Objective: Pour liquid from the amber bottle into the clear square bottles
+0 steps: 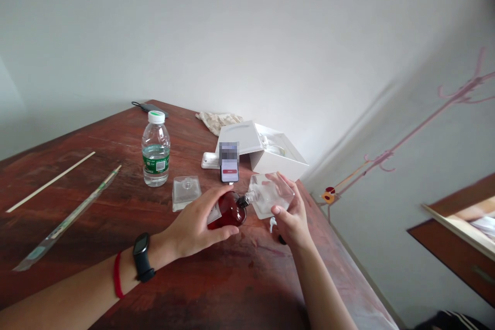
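Observation:
My left hand (209,216) is wrapped round a bottle of dark red liquid (232,210), which lies tilted with its black neck pointing right. In my right hand (292,216) is a clear, flat square glass bottle (266,196), also tilted, its threaded neck pointing left. The two necks meet, touching or nearly so. Whether liquid passes between them I cannot tell. Under my right hand lie a small whitish plastic piece (273,224) and a black cap-like piece (282,240), partly hidden. Left of the red bottle sits another clear square glass piece (186,193).
A water bottle (156,160) stands at the back left. A lit phone (229,167) leans near an open white box (282,157), with a cloth (218,121) behind. A bare stick (50,181) and wrapped chopsticks (73,219) lie left. A pink coat stand (417,131) leans right.

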`<state>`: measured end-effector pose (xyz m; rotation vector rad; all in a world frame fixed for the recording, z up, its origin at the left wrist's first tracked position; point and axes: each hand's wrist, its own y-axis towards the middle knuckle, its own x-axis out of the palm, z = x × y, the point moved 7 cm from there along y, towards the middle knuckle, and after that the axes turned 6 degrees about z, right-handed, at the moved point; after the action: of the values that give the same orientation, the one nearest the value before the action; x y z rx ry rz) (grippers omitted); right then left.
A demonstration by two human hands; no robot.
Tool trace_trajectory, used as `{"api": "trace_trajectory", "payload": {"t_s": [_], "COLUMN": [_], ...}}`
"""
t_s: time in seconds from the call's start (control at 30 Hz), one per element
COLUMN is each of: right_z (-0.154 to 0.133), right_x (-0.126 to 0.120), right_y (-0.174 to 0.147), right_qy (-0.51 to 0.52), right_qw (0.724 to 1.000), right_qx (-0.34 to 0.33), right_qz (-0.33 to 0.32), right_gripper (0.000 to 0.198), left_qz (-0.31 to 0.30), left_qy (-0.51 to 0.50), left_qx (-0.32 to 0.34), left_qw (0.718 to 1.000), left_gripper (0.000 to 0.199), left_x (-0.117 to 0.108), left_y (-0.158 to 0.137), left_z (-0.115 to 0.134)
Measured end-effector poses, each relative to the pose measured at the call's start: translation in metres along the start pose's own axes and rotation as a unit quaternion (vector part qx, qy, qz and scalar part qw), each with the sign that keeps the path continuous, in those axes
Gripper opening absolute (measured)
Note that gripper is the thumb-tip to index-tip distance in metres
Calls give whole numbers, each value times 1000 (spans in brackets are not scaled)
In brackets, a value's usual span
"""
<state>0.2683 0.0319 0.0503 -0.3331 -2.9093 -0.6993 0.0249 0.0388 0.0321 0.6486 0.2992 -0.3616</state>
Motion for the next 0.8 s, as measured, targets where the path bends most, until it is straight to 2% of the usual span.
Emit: {"api": "trace_trajectory", "payload": {"t_s": [0.8], "right_z": [0], "right_x": [-1], "right_y": [0], "right_qy": [-2], "right_qw": [1000], "right_qx": [-9], "right_qz": [-2], "right_gripper": [77], "left_qz": [3], "left_qy": [1], "left_qx": [0], "left_qw": [1000], "left_gripper": [79], "left_x": [0], "left_y": [-1], "left_z": [1]}}
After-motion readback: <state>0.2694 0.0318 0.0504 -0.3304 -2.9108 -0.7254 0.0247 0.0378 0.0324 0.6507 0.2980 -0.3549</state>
